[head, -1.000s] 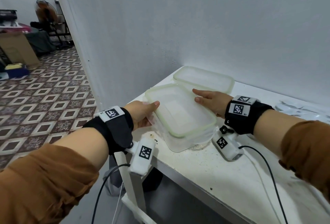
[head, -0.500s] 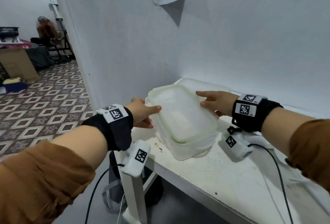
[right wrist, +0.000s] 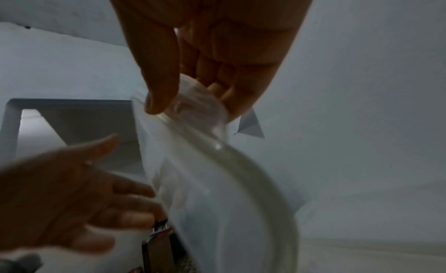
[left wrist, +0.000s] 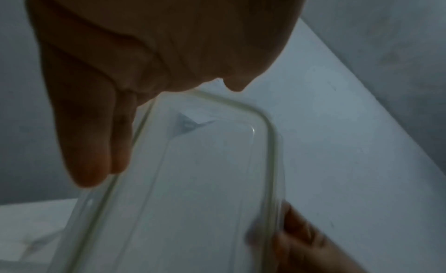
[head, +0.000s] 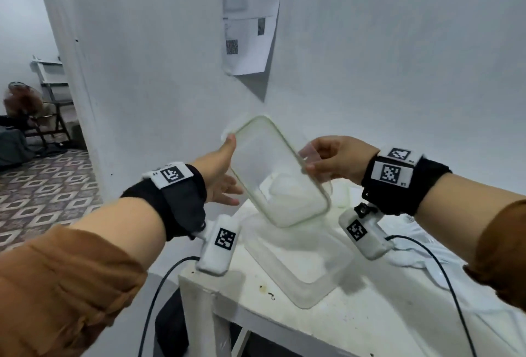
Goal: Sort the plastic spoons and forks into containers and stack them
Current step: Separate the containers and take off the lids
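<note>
The lid (head: 280, 171), translucent with a pale green seal along its rim, is held tilted in the air above the open container (head: 299, 257), clear of its rim. The container stands on the white table (head: 327, 325) near the table's left corner.

The right hand (head: 333, 161) pinches a tab on the lid's right edge between thumb and curled fingers (right wrist: 217, 80). The left hand (head: 219, 174) has its fingers straight and spread: the thumb lies against the lid's upper left edge, the fingers extend beside its underside, and nothing is clamped.

A second container (head: 340, 188) stands behind the open container, mostly hidden by the lid. White plastic pieces (head: 410, 259) lie on the table to the right of the container; whether they are spoons or forks cannot be told.

A paper sheet (head: 247, 23) on the wall above the table carries a printed square code; its text is too blurred to read. Both wristbands (head: 391, 173) bear black-and-white square markers.
</note>
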